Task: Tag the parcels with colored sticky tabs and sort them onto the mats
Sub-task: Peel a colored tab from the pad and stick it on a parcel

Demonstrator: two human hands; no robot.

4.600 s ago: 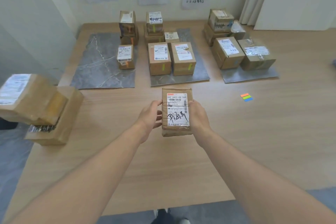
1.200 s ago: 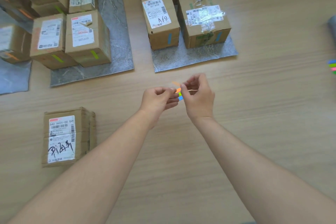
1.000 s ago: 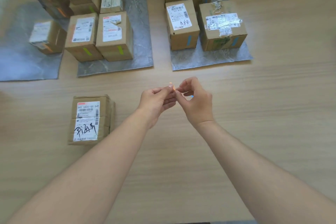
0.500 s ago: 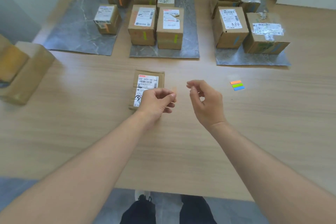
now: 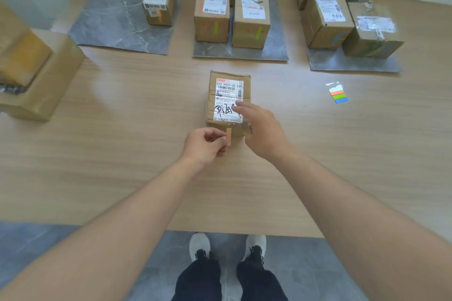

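A small cardboard parcel [image 5: 226,85] with a white label and black handwriting lies mid-table. My left hand [image 5: 204,143] pinches an orange sticky tab [image 5: 229,136] against the parcel's near side. My right hand [image 5: 261,129] rests with straight fingers on the parcel's top, near its right edge. The pad of orange, green and blue tabs [image 5: 338,95] lies to the right on the table. Three grey mats lie beyond: the left mat [image 5: 115,14], the middle mat [image 5: 276,49] and the right mat [image 5: 352,63], each bearing tagged parcels.
A stack of larger cardboard boxes [image 5: 31,68] stands at the table's left edge. The wooden table's [image 5: 122,154] front edge runs just above my shoes. A wall closes off the far left.
My left hand carried the orange tab down to the parcel's near side. My right hand moved from mid-air onto the parcel's top. The view tilted down.
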